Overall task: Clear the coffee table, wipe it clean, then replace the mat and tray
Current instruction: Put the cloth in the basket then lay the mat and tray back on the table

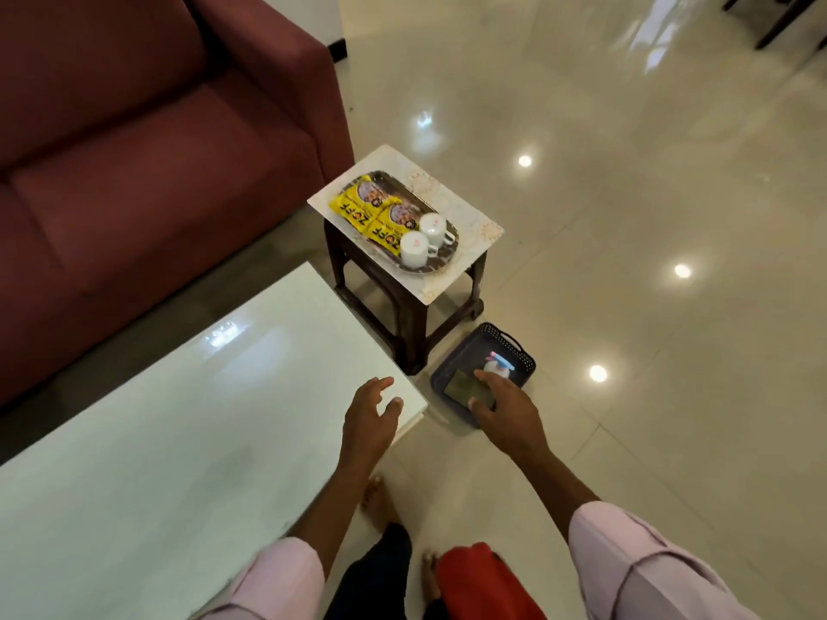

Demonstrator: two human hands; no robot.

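The white glass coffee table [179,418] fills the lower left, its top bare. A pale mat [465,208] lies on a dark stool, and on it sits an oval tray [441,261] holding yellow snack packets [362,212] and two white cups [423,237]. My left hand [369,413] hovers open over the coffee table's right corner. My right hand [505,409] reaches down, fingers spread, over a dark basket [514,346] on the floor, above a greenish cloth [463,389] and a spray bottle [496,366]. It holds nothing.
A maroon sofa [134,149] stands behind the coffee table. The dark wooden stool [402,315] stands between the table and the basket. Glossy tiled floor [626,217] spreads to the right. My bare feet [378,503] are beside the table's edge.
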